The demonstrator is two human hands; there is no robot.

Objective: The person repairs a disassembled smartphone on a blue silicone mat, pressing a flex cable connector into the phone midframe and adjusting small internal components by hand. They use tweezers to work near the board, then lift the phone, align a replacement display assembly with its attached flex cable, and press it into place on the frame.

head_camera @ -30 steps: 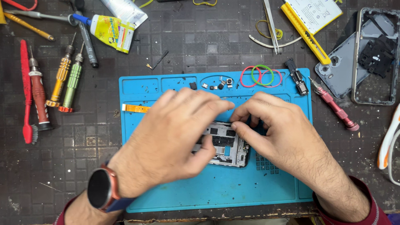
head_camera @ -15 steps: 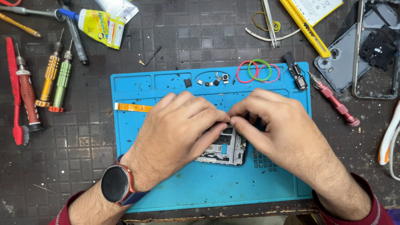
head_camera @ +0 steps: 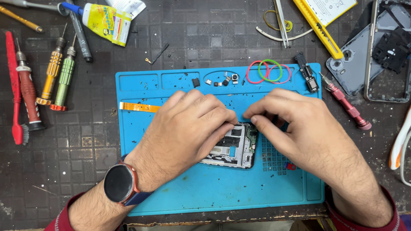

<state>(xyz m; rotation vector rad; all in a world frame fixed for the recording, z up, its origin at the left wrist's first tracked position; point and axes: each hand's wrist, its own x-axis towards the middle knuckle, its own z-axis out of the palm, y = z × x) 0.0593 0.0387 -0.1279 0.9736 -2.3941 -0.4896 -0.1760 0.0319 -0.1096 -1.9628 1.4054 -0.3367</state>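
The opened phone is lying flat near the middle of the blue mat, its back cover off and its insides facing up. Dark metal shields, a small blue patch and a strip of green board along its right edge are showing. Its left part is sitting hidden under the left hand, and the right hand is covering its upper right corner. Both hands' fingers are meeting at its top edge.
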